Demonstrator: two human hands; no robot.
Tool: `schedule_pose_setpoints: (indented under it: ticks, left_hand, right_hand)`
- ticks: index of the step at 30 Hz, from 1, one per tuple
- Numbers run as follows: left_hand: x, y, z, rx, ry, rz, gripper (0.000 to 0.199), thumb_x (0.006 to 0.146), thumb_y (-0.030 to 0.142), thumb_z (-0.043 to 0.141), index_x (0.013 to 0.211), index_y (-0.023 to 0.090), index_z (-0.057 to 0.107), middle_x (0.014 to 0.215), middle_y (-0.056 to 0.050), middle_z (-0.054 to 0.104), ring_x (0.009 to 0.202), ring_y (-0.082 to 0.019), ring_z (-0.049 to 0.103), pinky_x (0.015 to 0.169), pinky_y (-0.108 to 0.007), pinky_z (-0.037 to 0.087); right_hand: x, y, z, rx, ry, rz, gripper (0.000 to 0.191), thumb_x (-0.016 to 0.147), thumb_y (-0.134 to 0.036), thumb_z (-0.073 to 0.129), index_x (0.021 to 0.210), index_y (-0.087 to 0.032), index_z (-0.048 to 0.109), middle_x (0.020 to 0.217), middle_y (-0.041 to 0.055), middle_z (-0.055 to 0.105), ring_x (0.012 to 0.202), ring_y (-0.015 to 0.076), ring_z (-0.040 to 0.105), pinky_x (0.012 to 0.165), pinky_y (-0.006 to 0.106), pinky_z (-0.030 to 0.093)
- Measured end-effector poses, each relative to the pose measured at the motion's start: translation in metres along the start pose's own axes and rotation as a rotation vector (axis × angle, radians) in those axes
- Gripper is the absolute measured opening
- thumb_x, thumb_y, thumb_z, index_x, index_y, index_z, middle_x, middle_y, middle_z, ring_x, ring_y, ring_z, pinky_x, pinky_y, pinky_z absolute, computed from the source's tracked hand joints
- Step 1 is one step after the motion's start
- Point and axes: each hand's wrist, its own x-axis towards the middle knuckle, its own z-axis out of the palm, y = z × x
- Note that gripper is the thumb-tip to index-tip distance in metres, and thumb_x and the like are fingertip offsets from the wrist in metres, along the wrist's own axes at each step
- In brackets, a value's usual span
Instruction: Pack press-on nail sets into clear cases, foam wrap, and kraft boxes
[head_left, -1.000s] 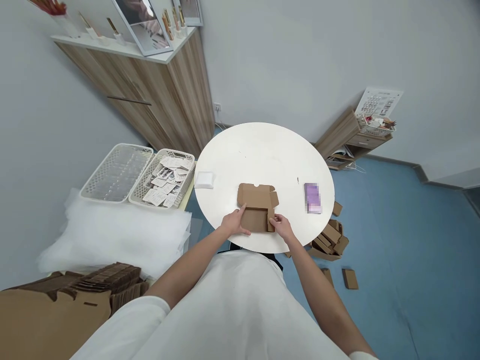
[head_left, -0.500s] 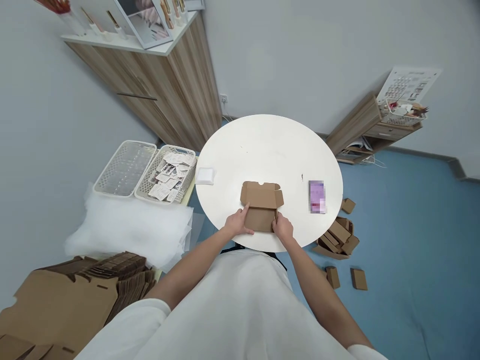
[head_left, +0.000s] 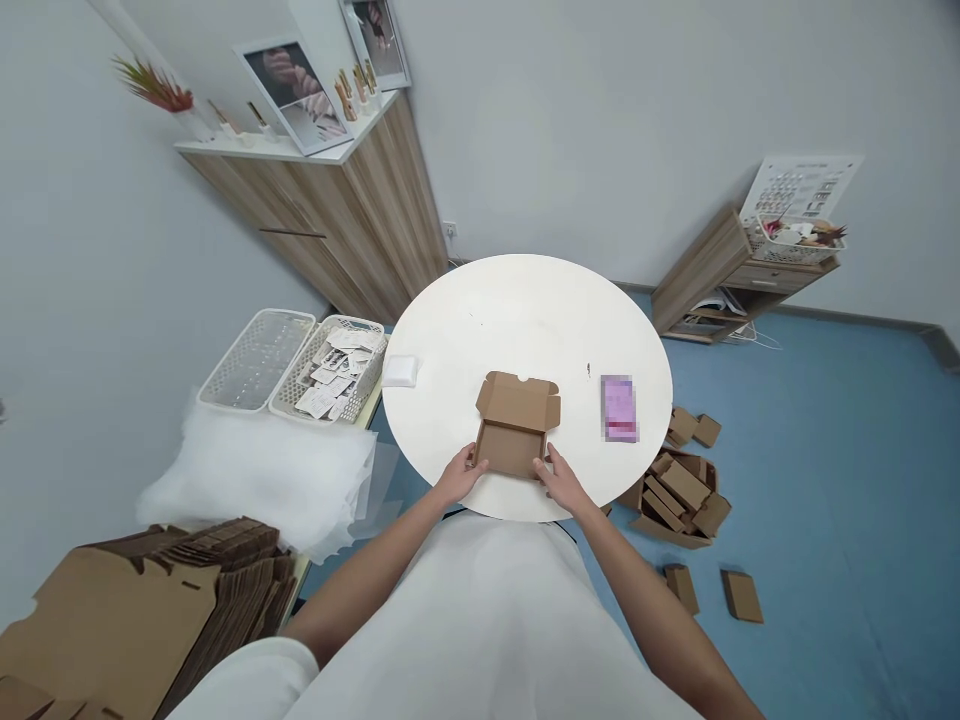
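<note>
1. We had the box (head_left: 511, 448) open on the near part of the table (head_left: 525, 310), just below the centre of the frame, its lid (head_left: 519, 404) spread away from us.
2. Our left hand (head_left: 460, 475) was clamped on the box's near left corner, thumb at the near edge and fingers along the side. Half a second earlier that thumb had reached farther up the left side.
3. Our right hand (head_left: 562, 480) gripped the near right corner in the same way. A second earlier it had been pinching a flap at the right end; now that end showed as a narrow upright wall.
4. The packet (head_left: 400, 371), at the table's left edge, and the purple item (head_left: 619, 408), right of the box, had kept their places on the table.
5. Our view had shifted: the cabinet (head_left: 322, 220) sat lower in the upper left than half a second before, and more of the plant (head_left: 154, 85) showed.
6. Small boxes (head_left: 742, 596) lay on the floor at the lower right, as before.
</note>
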Motion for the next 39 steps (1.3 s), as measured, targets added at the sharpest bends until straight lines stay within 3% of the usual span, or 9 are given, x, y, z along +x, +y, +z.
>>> schedule_pose_setpoints:
  ticks: [5, 11, 15, 20, 24, 27, 30, 36, 39]
  left_hand:
    - [-0.001, 0.022, 0.011, -0.147, -0.006, -0.006, 0.055, 0.074, 0.032, 0.049, 0.127, 0.024, 0.037, 0.13, -0.006, 0.045, 0.11, -0.021, 0.049, 0.086, -0.032, 0.041]
    - [0.006, 0.037, 0.021, -0.157, -0.005, 0.022, 0.055, 0.075, 0.023, 0.041, 0.129, 0.028, 0.034, 0.131, -0.004, 0.044, 0.113, -0.022, 0.046, 0.084, -0.036, 0.044]
    - [0.014, 0.034, 0.027, -0.147, -0.041, 0.093, 0.06, 0.073, 0.017, 0.041, 0.131, 0.027, 0.03, 0.13, -0.003, 0.045, 0.113, -0.022, 0.047, 0.086, -0.036, 0.043]
    - [0.019, 0.022, 0.03, -0.121, 0.003, 0.038, 0.072, 0.073, 0.023, 0.047, 0.138, 0.02, 0.015, 0.142, -0.008, 0.025, 0.124, -0.024, 0.035, 0.095, -0.035, 0.037]
    - [0.013, 0.012, 0.021, -0.059, -0.027, 0.006, 0.074, 0.075, 0.029, 0.048, 0.139, 0.021, 0.011, 0.144, -0.009, 0.02, 0.126, -0.024, 0.031, 0.097, -0.036, 0.035]
    - [0.009, 0.004, 0.004, -0.05, -0.013, 0.019, 0.073, 0.076, 0.033, 0.05, 0.138, 0.022, 0.012, 0.144, -0.01, 0.02, 0.127, -0.024, 0.029, 0.097, -0.037, 0.034]
    - [0.013, -0.006, -0.023, -0.057, 0.079, 0.038, 0.071, 0.077, 0.037, 0.051, 0.137, 0.023, 0.016, 0.143, -0.01, 0.022, 0.127, -0.024, 0.029, 0.094, -0.037, 0.037]
    - [0.048, -0.026, -0.108, -0.06, 0.542, -0.032, 0.068, 0.081, 0.038, 0.046, 0.136, 0.02, 0.01, 0.136, -0.014, 0.031, 0.116, -0.021, 0.041, 0.091, -0.034, 0.04]
    - [0.072, -0.036, -0.15, -0.102, 0.588, -0.046, 0.065, 0.081, 0.04, 0.047, 0.135, 0.019, 0.018, 0.135, -0.014, 0.032, 0.114, -0.022, 0.044, 0.092, -0.033, 0.039]
  right_hand:
    - [0.009, 0.001, -0.008, 0.149, -0.035, -0.085, 0.058, 0.079, -0.047, 0.044, 0.131, -0.024, 0.031, 0.121, 0.0072, 0.05, 0.108, 0.0204, 0.049, 0.085, 0.036, 0.043]
    - [0.024, 0.009, -0.022, 0.101, 0.026, -0.01, 0.062, 0.079, -0.048, 0.042, 0.133, -0.022, 0.029, 0.123, 0.0093, 0.049, 0.106, 0.0218, 0.051, 0.082, 0.035, 0.045]
    - [0.025, 0.014, -0.023, 0.145, 0.043, 0.045, 0.069, 0.079, -0.049, 0.042, 0.136, -0.018, 0.021, 0.132, 0.0119, 0.04, 0.104, 0.0206, 0.052, 0.081, 0.032, 0.045]
    - [0.022, 0.019, -0.017, 0.139, 0.066, 0.07, 0.071, 0.079, -0.05, 0.041, 0.138, -0.018, 0.017, 0.134, 0.012, 0.037, 0.096, 0.0187, 0.056, 0.081, 0.03, 0.045]
    - [0.015, 0.023, -0.015, 0.096, 0.209, 0.049, 0.073, 0.076, -0.052, 0.044, 0.136, -0.016, 0.021, 0.129, 0.014, 0.04, 0.081, 0.016, 0.056, 0.078, 0.03, 0.045]
    - [0.008, 0.019, -0.012, 0.138, 0.411, -0.051, 0.065, 0.077, -0.048, 0.045, 0.131, -0.017, 0.028, 0.119, 0.0121, 0.045, 0.064, 0.0112, 0.049, 0.068, 0.03, 0.046]
    - [0.006, 0.001, -0.002, 0.161, 0.462, -0.169, 0.055, 0.078, -0.044, 0.045, 0.125, -0.02, 0.033, 0.107, 0.0082, 0.05, 0.054, 0.0088, 0.041, 0.059, 0.028, 0.044]
    - [0.037, -0.073, 0.058, 0.031, 0.15, -0.273, 0.041, 0.077, -0.038, 0.047, 0.114, -0.02, 0.047, 0.093, 0.0054, 0.056, 0.057, 0.0106, 0.043, 0.065, 0.031, 0.045]
    - [0.068, -0.107, 0.101, 0.024, 0.011, -0.186, 0.04, 0.077, -0.04, 0.048, 0.112, -0.021, 0.049, 0.1, 0.0066, 0.057, 0.069, 0.0129, 0.051, 0.067, 0.03, 0.046]
